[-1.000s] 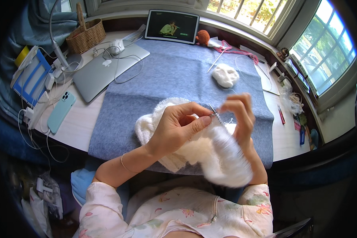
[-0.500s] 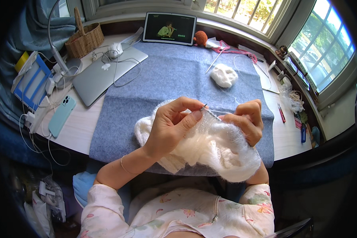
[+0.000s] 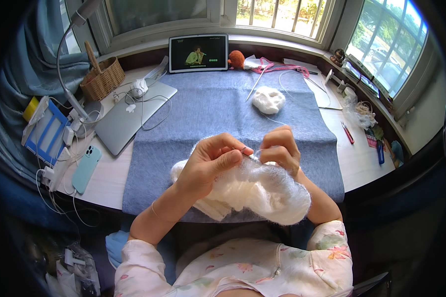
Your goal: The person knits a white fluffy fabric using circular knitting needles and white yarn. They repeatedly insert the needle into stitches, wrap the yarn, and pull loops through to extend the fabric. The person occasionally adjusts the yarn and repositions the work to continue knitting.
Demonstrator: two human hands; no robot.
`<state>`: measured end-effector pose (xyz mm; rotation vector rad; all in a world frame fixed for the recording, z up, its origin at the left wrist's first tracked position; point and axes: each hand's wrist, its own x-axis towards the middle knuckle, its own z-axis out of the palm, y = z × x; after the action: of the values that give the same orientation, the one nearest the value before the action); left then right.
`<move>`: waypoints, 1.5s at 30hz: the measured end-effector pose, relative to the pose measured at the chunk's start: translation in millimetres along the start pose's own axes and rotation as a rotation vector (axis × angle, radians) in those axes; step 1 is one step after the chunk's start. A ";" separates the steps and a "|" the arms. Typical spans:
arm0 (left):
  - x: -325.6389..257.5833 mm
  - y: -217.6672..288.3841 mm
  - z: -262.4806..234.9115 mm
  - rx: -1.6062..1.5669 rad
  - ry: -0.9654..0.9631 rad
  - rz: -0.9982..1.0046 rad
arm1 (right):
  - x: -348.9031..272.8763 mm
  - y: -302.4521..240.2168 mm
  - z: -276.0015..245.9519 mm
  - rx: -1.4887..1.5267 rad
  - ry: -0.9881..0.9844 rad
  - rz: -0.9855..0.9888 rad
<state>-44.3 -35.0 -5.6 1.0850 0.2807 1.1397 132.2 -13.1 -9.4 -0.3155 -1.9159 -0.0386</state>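
A fluffy white piece of knitting (image 3: 262,190) hangs between my hands, over the near edge of the blue felt mat (image 3: 183,123). My left hand (image 3: 214,161) is closed, thumb and index finger pinching a thin knitting needle (image 3: 245,150) at the top of the fabric. Close on its right, my right hand (image 3: 281,148) is curled at the same row of stitches; its grip on the needle and yarn is partly hidden by the fingers. A strand of yarn leads up toward a white yarn ball (image 3: 268,100) on the mat.
Behind the mat stands a tablet (image 3: 198,53), an orange ball-shaped thing (image 3: 236,59) beside it. A loose needle (image 3: 255,85) lies near the yarn ball. Left are a closed laptop (image 3: 129,121), a phone (image 3: 86,169), cables and a wicker basket (image 3: 103,79). A red pen-like tool (image 3: 348,132) lies right.
My right hand has moved left and upward, closer to my left hand. The knitting has shifted slightly with them. The whole view has also shifted a little.
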 end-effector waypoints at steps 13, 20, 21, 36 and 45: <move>35.7 123.2 -16.6 0.055 0.077 0.287 | 60.1 -24.6 -64.3 1.055 -0.097 0.646; 20.5 192.8 4.4 0.759 0.006 0.741 | 78.5 28.9 -64.0 0.385 -0.705 0.643; 15.7 200.6 9.0 1.001 0.008 0.927 | 91.2 36.6 -59.3 0.393 -0.628 0.566; -27.7 64.7 17.1 0.265 -0.059 0.043 | 84.6 149.2 -160.8 0.867 -0.339 0.829; -24.3 17.5 -9.3 0.087 -0.034 -0.133 | 41.0 163.9 -219.4 0.382 -0.237 1.146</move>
<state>-71.7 -50.2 -3.9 1.1439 0.3726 0.9967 358.4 113.9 87.6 -1.1311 -1.6635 1.1387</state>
